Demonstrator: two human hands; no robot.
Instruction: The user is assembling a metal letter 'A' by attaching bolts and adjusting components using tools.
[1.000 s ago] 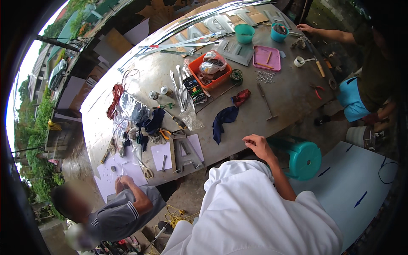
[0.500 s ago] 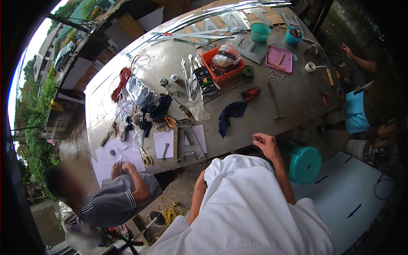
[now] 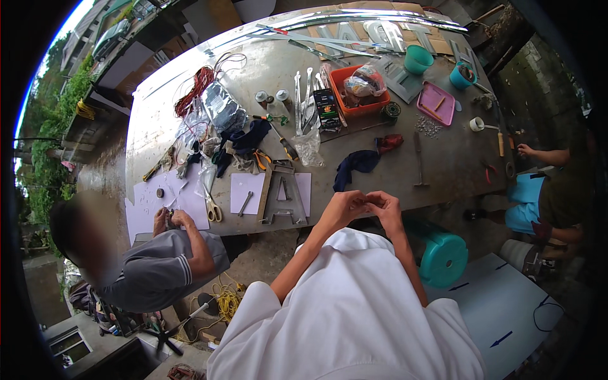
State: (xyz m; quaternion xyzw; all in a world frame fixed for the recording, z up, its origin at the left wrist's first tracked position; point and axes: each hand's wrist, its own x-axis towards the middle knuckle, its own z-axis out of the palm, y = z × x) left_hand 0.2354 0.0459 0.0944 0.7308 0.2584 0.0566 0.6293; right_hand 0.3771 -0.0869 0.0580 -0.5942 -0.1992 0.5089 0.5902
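My left hand (image 3: 342,209) and my right hand (image 3: 384,209) meet in front of my white shirt, at the table's near edge. Both have their fingers pinched together, tip to tip. Anything between them is too small or hidden to make out. To the left, a grey metal letter A (image 3: 290,194) lies partly over a pale purple sheet (image 3: 242,185), with a small wrench-like tool (image 3: 245,203) beside it. Beyond my hands is a dark blue cloth (image 3: 354,166) next to a dark red cloth (image 3: 390,143). A hammer (image 3: 418,161) lies farther right.
A co-worker (image 3: 166,266) handles something small over another purple sheet (image 3: 140,212) at left. Another person (image 3: 531,195) is at the right. A teal stool (image 3: 445,259) stands by my right arm. An orange basket (image 3: 358,110) and a pink tray (image 3: 447,114) sit on the table (image 3: 386,183).
My left hand has risen from beside my shirt's hem to meet my right hand, which has shifted left. The lifted shirt hem has dropped. My view has turned slightly.
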